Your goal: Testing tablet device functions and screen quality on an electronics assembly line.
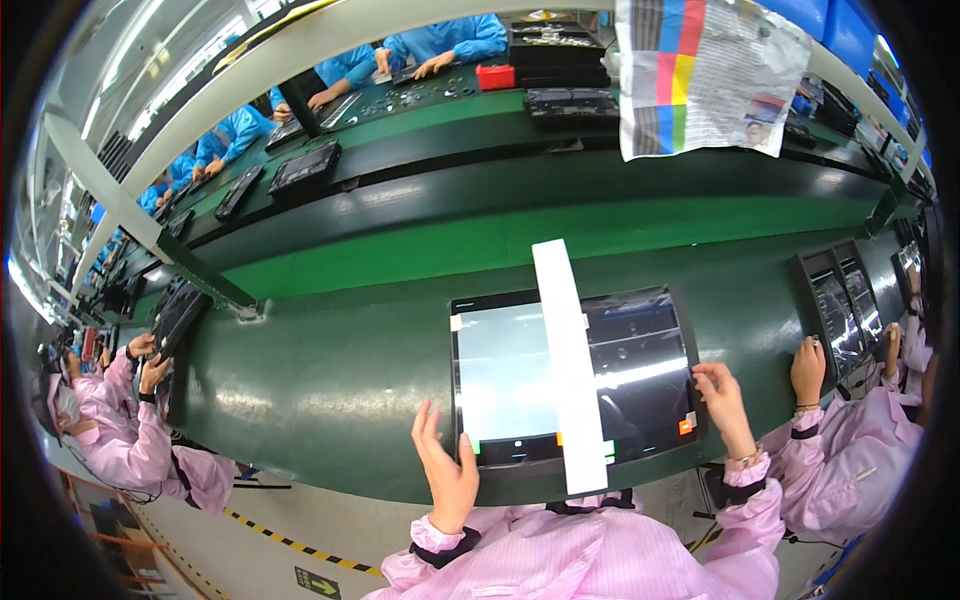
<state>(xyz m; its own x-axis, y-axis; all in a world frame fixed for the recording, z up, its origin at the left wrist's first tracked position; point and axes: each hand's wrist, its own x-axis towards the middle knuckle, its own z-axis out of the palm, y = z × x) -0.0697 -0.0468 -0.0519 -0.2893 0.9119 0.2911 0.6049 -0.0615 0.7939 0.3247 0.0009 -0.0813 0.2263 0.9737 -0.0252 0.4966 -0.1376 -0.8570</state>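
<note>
A flat black tablet-like panel [640,345] lies on the dark green belt [340,350] in front of me. Its left half carries a pale protective film, and a long white strip [568,360] crosses it from top to bottom. My left hand [445,470] rests with fingers apart at the panel's lower left corner, thumb touching its edge. My right hand [722,400] touches the right edge near a small orange tab [686,426]. Neither hand grips anything. Pink sleeves cover both forearms.
A person in pink on my right [860,440] handles another black panel [840,310]. Another in pink at the left [120,420] holds a panel too. People in blue [440,45] work across the line, with black trays and a red box [495,76]. A coloured chart sheet [705,75] hangs above.
</note>
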